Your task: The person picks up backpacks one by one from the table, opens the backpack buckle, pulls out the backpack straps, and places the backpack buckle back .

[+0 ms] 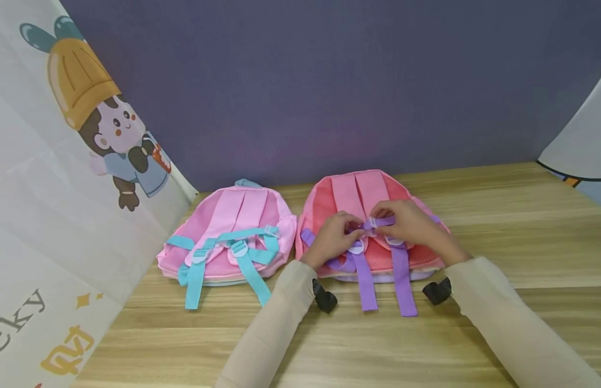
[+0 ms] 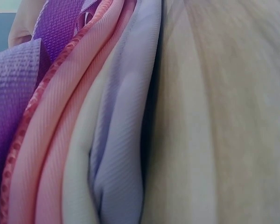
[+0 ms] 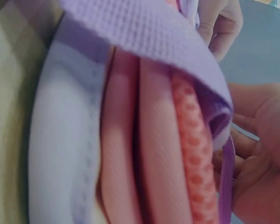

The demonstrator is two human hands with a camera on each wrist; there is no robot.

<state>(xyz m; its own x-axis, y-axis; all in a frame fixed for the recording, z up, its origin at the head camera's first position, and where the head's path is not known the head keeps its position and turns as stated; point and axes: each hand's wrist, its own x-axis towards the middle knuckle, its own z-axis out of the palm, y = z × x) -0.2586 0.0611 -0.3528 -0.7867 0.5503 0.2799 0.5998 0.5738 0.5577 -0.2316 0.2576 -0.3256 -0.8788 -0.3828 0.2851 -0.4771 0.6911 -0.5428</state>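
Observation:
A coral-pink backpack lies on the table, its shoulder straps facing up. Over its middle, both hands meet at a small pale plastic buckle on a thin purple chest strap. My left hand pinches the buckle's left side between thumb and fingertips. From the right, my right hand pinches the strap's other side, thumb below and fingers above. Two wide purple webbing ends hang over the bag's near edge. In the right wrist view, purple webbing crosses the layered bag edge, covering part of the work.
To the left lies a lighter pink backpack with turquoise straps, right beside the coral one. Both bags rest on a wood-grain table. A dark panel stands behind, and a printed white sheet borders the left.

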